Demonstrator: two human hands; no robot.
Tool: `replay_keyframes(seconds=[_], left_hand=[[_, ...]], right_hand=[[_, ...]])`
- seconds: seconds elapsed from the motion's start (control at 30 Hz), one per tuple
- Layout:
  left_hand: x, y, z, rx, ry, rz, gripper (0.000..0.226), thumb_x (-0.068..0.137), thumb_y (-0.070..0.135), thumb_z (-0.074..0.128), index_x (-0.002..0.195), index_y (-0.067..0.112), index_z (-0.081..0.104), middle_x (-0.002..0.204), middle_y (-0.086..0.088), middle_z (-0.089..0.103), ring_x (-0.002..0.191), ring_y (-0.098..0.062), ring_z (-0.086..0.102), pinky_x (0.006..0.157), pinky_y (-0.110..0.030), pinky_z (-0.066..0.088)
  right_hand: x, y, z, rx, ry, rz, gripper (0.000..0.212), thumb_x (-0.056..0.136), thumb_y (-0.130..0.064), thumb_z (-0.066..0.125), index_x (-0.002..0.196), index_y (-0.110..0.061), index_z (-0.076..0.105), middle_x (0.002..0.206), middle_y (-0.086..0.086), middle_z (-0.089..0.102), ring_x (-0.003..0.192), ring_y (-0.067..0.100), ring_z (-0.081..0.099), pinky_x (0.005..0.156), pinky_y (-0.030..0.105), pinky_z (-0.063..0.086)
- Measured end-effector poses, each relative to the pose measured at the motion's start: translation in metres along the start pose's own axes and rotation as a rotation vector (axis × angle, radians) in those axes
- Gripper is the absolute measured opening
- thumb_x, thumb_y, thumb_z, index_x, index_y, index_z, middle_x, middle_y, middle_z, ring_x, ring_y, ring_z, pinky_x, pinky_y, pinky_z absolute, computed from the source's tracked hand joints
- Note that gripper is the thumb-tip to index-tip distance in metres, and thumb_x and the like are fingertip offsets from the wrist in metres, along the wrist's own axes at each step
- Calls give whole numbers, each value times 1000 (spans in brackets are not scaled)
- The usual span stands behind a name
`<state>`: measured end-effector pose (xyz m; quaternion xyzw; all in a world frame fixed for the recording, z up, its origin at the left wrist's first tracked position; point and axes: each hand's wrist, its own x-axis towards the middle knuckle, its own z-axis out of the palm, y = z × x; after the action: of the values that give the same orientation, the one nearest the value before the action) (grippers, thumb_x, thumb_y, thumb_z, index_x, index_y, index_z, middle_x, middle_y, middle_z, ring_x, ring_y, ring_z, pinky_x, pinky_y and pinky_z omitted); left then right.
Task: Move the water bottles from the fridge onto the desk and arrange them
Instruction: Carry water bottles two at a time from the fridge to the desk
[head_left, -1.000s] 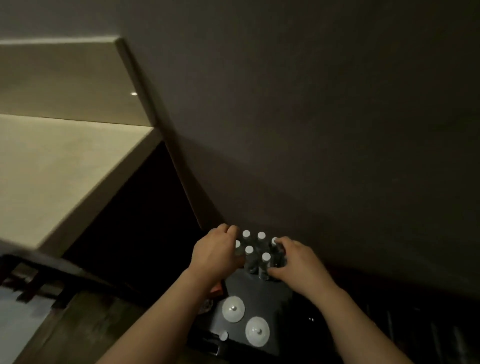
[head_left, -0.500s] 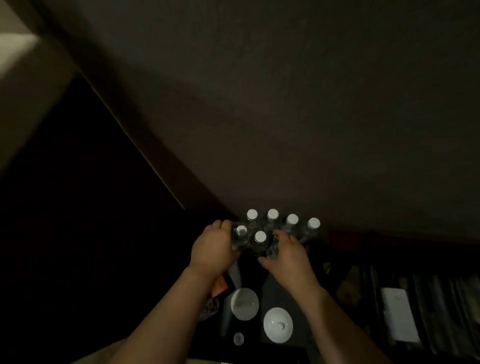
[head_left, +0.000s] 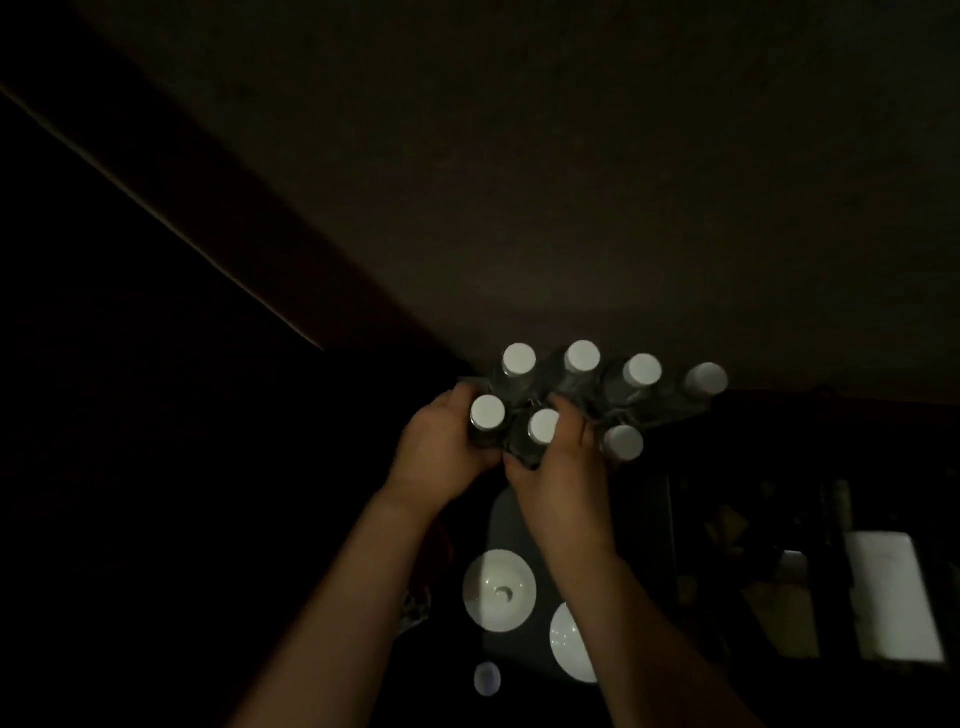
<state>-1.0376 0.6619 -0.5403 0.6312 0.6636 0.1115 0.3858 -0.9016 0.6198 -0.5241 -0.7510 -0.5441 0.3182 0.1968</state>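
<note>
Several water bottles with white caps stand close together on a dark surface against the wall, a back row (head_left: 582, 357) and a front row. My left hand (head_left: 441, 452) grips the front-left bottle (head_left: 487, 413). My right hand (head_left: 561, 467) curls round the front-middle bottle (head_left: 543, 426). A further front bottle (head_left: 623, 442) stands free just right of my right hand. The bottle bodies are barely visible in the dim light.
Two white round lids or cups (head_left: 500, 591) sit on a grey tray (head_left: 506, 512) below my hands. A small pale cap (head_left: 487, 678) lies lower left. A white rectangular object (head_left: 893, 597) lies at the right. The wall rises right behind the bottles.
The view has swung right and down, away from the pale counter. More bottles have come into view on the right. Both hands stay at the front bottles, now wrapped closer round them.
</note>
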Motion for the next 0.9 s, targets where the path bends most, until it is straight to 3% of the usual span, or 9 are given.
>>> replay_keyframes(seconds=[0.17, 0.33, 0.47, 0.67, 0.9], left_hand=[[-1, -4, 5, -81, 55, -2, 55, 68, 23, 82, 119, 28, 60, 111, 5, 68, 101, -12, 63, 76, -14, 39], [-15, 4, -4, -19, 58, -37, 50, 68, 26, 83, 112, 21, 60, 107, -2, 68, 97, -22, 65, 75, -26, 47], [-44, 25, -36, 4, 77, -29, 43, 68, 39, 79, 104, 27, 58, 100, 5, 65, 90, -17, 64, 74, -31, 52], [-105, 92, -106, 85, 117, 13, 39, 71, 48, 71, 103, 32, 57, 103, 9, 62, 92, -16, 62, 76, -34, 54], [-171, 183, -160, 169, 142, 171, 47, 63, 47, 73, 103, 29, 56, 107, 6, 63, 98, -22, 64, 78, -35, 53]], right_hand=[[-1, 7, 14, 32, 64, 1, 71, 81, -16, 77, 138, -11, 36, 130, 15, 54, 115, 25, 59, 87, 20, 43], [-3, -1, 9, 15, 82, 0, 56, 78, -14, 79, 125, -9, 49, 120, 14, 60, 107, 26, 63, 83, 21, 45], [-24, -22, -13, 14, 83, -22, 55, 76, -17, 82, 121, -10, 51, 112, 13, 63, 97, 26, 66, 77, 27, 53], [-67, -79, -95, 97, 115, -2, 55, 79, -34, 79, 121, -14, 49, 111, 11, 64, 96, 28, 65, 71, 25, 47], [-121, -120, -213, 169, 245, -28, 48, 77, -37, 79, 114, -20, 53, 106, 4, 67, 96, 24, 64, 77, 32, 53]])
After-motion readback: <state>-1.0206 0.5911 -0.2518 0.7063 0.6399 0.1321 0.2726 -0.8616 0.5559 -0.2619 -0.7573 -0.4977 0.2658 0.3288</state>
